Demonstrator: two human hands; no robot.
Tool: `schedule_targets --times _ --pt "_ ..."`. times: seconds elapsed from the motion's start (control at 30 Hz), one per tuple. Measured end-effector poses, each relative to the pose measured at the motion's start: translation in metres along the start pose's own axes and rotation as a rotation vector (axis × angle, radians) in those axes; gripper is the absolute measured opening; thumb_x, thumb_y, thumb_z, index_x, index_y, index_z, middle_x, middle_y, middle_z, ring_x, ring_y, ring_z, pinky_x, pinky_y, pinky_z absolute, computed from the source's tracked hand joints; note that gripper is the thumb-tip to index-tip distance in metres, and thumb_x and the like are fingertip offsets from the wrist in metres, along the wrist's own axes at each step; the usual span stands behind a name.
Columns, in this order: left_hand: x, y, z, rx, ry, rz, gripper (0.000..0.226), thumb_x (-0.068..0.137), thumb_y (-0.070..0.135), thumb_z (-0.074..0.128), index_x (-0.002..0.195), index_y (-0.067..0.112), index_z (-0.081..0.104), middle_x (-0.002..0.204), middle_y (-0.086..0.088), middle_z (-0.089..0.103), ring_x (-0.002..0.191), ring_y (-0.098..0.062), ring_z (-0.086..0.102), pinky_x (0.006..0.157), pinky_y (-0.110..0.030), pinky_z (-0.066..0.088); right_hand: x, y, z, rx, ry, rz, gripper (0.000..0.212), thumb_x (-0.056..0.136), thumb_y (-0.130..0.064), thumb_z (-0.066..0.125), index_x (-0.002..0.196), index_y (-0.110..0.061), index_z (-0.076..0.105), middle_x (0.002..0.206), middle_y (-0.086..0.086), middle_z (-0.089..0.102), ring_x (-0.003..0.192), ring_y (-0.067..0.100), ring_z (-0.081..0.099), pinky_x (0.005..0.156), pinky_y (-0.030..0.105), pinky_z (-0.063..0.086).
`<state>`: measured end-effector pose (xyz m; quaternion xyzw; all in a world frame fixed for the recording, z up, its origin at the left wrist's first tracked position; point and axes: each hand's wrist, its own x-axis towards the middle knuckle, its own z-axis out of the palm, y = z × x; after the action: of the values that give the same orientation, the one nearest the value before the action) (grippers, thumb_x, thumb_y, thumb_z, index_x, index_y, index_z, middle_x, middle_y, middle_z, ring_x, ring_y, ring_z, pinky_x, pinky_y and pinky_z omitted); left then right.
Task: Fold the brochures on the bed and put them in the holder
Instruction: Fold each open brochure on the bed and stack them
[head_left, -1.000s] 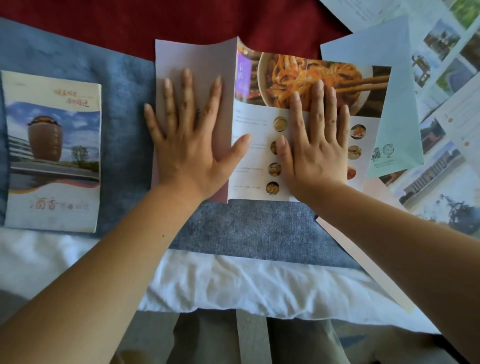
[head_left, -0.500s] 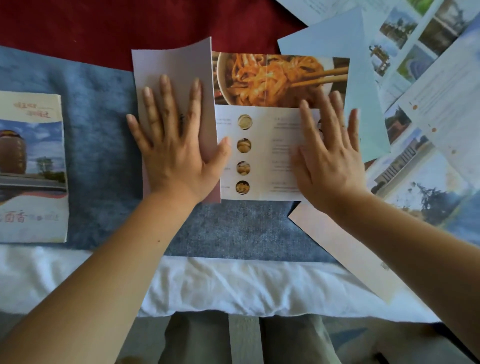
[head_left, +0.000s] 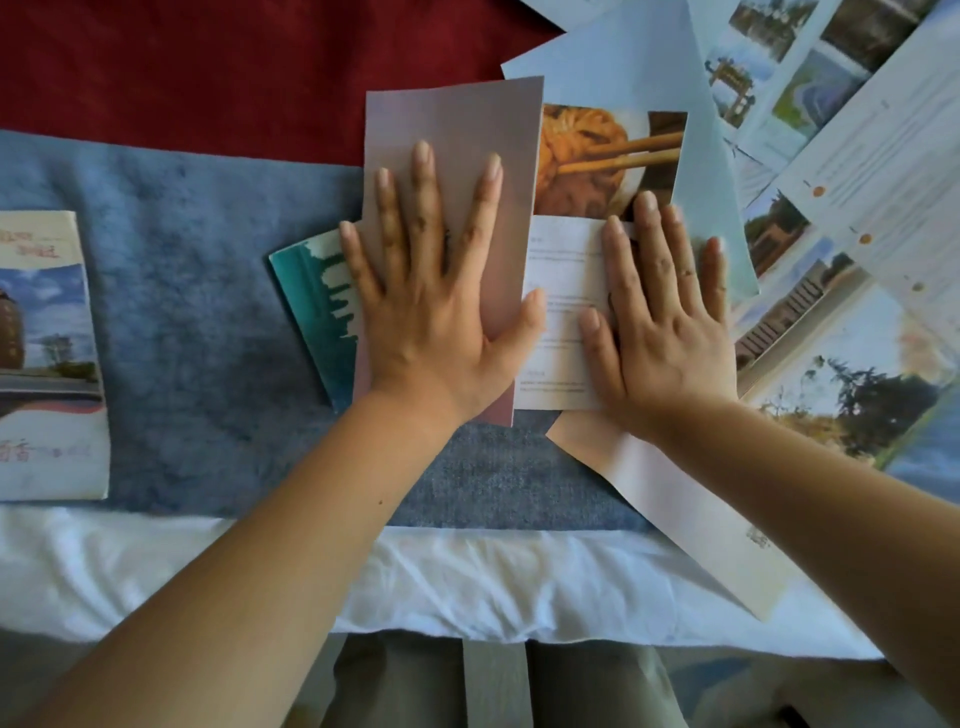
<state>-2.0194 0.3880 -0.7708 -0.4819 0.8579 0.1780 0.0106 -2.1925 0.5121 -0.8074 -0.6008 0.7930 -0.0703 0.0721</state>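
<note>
A noodle brochure (head_left: 608, 156) lies on the blue blanket (head_left: 197, 332) in the middle of the bed. Its plain pinkish left panel (head_left: 467, 130) is folded over onto the printed inside. My left hand (head_left: 441, 291) presses flat on that folded panel, fingers spread. Flat on the brochure's white text part (head_left: 563, 270), just to the right, lies my right hand (head_left: 660, 317) with straight fingers. A teal folded brochure (head_left: 317, 296) peeks out from under the panel's left edge. No holder is in view.
A folded brochure with a brown jar picture (head_left: 47, 358) lies at the left edge. Several unfolded brochures (head_left: 857, 218) are spread over the right side, one cream sheet (head_left: 675, 519) reaching the white sheet edge (head_left: 260, 571). Red cover (head_left: 208, 67) lies behind.
The left panel has been folded further right over the brochure, hiding the round food pictures. Both hands now press closer together. A teal brochure has come into view beneath.
</note>
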Motion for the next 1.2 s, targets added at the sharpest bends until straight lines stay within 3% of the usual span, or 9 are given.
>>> schedule_targets --times 0.33,0.57,0.73,0.83,1.07,1.2 --pt "0.000 0.039 0.012 0.006 -0.001 0.015 0.085 0.093 0.070 0.033 0.165 0.028 0.013 0.171 -0.020 0.001 0.157 -0.045 0.000 0.121 -0.069 0.008 -0.001 0.002 0.000 0.071 0.063 -0.005 0.064 0.111 -0.048 0.028 0.163 -0.012 0.027 0.171 0.012 0.020 0.160 0.026 0.012 0.129 0.054 0.008" --pt "0.002 0.058 0.022 0.034 0.017 0.046 0.086 0.093 0.072 0.033 0.165 0.028 0.016 0.171 -0.021 0.005 0.156 -0.047 0.001 0.120 -0.070 0.010 -0.005 0.010 -0.013 0.302 0.070 0.035 0.060 0.110 -0.030 0.030 0.161 0.001 0.023 0.170 0.017 0.018 0.160 0.030 0.011 0.129 0.047 0.011" --pt "0.010 0.071 0.024 0.061 0.007 0.037 0.086 0.092 0.071 0.033 0.165 0.029 0.015 0.171 -0.021 0.003 0.156 -0.049 -0.002 0.120 -0.071 0.010 -0.023 0.016 -0.016 0.121 0.133 0.079 0.057 0.110 -0.027 0.038 0.157 0.005 0.032 0.165 0.022 0.028 0.156 0.041 0.021 0.128 0.055 0.015" --pt "0.014 0.079 0.026 0.065 0.002 0.050 0.087 0.092 0.073 0.034 0.165 0.029 0.015 0.171 -0.021 0.002 0.156 -0.049 -0.002 0.120 -0.070 0.009 -0.032 0.024 -0.014 0.063 0.145 0.175 0.058 0.108 -0.027 0.042 0.158 0.002 0.033 0.166 0.021 0.028 0.156 0.042 0.019 0.129 0.051 0.007" --pt "0.014 0.095 0.030 0.117 -0.012 0.081 0.081 0.094 0.072 0.028 0.165 0.033 0.017 0.171 -0.020 0.004 0.157 -0.047 0.000 0.121 -0.068 0.008 -0.030 0.033 -0.015 0.222 0.172 0.189 0.054 0.108 -0.026 0.037 0.155 0.000 0.041 0.164 0.018 0.034 0.155 0.040 0.023 0.128 0.055 0.015" --pt "0.013 0.098 0.029 0.128 -0.026 0.072 0.069 0.099 0.058 0.029 0.164 0.037 0.020 0.172 -0.017 0.004 0.157 -0.044 0.000 0.122 -0.064 0.011 -0.029 0.033 -0.018 0.329 0.145 0.214 0.055 0.103 -0.019 0.037 0.153 0.004 0.041 0.163 0.021 0.034 0.155 0.042 0.021 0.128 0.055 0.010"
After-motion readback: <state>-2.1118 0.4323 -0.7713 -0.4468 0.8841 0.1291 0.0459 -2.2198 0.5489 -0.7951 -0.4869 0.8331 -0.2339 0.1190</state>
